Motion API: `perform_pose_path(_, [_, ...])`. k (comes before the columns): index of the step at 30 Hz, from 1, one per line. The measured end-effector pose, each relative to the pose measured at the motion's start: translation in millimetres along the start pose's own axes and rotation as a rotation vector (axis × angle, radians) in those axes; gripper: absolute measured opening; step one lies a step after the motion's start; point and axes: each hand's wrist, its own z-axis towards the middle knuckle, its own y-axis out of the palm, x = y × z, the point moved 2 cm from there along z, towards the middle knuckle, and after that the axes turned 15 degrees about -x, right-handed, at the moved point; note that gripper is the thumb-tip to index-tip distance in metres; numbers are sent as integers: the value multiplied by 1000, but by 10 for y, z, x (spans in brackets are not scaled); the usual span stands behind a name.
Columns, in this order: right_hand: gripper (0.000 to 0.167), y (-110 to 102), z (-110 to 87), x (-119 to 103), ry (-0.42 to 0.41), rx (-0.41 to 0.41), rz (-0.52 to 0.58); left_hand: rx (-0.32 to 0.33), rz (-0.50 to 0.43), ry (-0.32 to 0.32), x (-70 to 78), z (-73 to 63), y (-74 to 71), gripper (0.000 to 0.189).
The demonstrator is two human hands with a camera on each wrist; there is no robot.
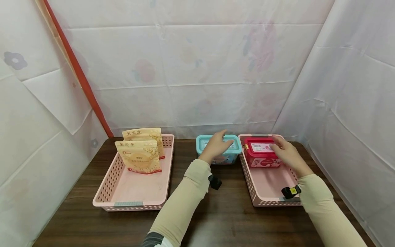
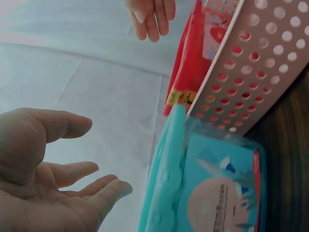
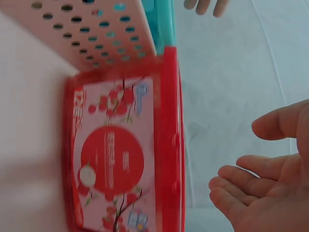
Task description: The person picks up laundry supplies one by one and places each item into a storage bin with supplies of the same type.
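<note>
My left hand [image 1: 215, 146] hovers over a lidded teal plastic box [image 1: 237, 144], its thumb and fingers spread apart with nothing between them. The left wrist view shows the side label of the teal box [image 2: 219, 188] beside that hand [image 2: 58, 169]. Over the right end of a lidded red box [image 1: 262, 163] is my right hand [image 1: 287, 152]. That box stands inside the right pink basket [image 1: 251, 185], at its far end. In the right wrist view, a gap shows between the red box [image 3: 116, 159] and the relaxed, empty fingers of the right hand [image 3: 270, 179].
On the left, another pink basket [image 1: 135, 188] holds two upright yellow pouches [image 1: 140, 157], one behind the other. The teal box stands on the dark wood table [image 1: 222, 219], close against the right basket's left wall. White patterned sheets [image 1: 197, 68] enclose the back and sides.
</note>
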Motion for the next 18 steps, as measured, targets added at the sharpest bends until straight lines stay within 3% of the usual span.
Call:
perform_pose_path(13, [57, 238, 158, -231, -98, -41, 10, 30, -146, -28, -153, -163, -257, 60])
perform_pose_path(18, [59, 342, 255, -317, -109, -83, 6, 56, -162, -42, -249, -221, -349, 60])
